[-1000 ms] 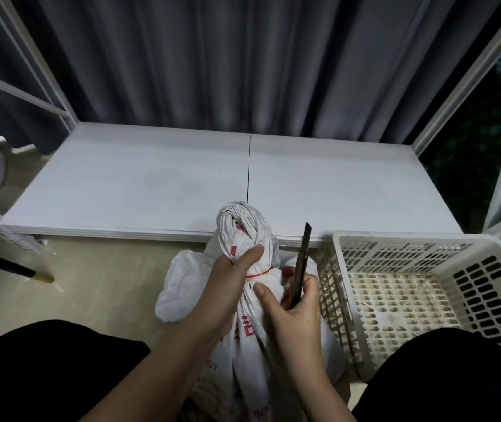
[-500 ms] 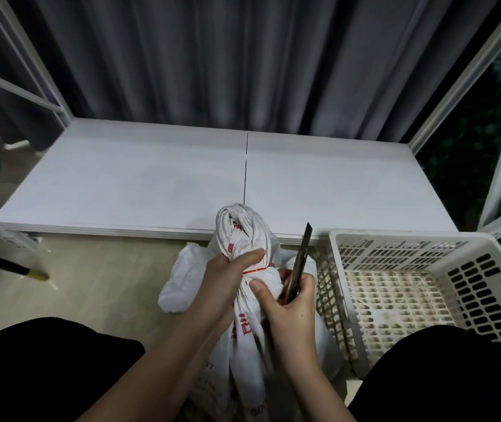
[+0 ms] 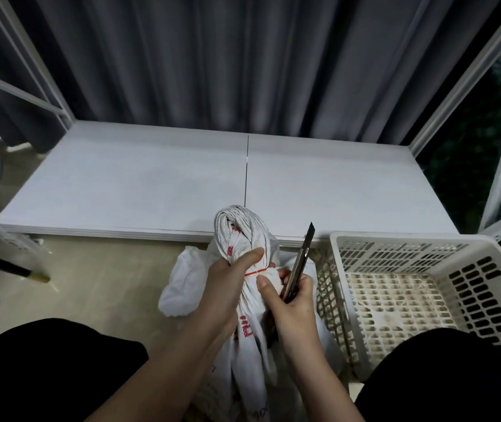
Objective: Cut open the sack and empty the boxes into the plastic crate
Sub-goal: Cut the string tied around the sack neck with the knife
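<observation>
Gripping one sack (image 3: 244, 239), one knife (image 3: 301, 263), two hands.

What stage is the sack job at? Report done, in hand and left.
Done: nothing yet; the red tie is uncut round the neck of the sack. In hand: the left hand grips the bunched neck, and the right hand holds the utility knife, blade pointing up beside the tie. Left: cutting the sack open and emptying the boxes; the plastic crate holds none.
</observation>
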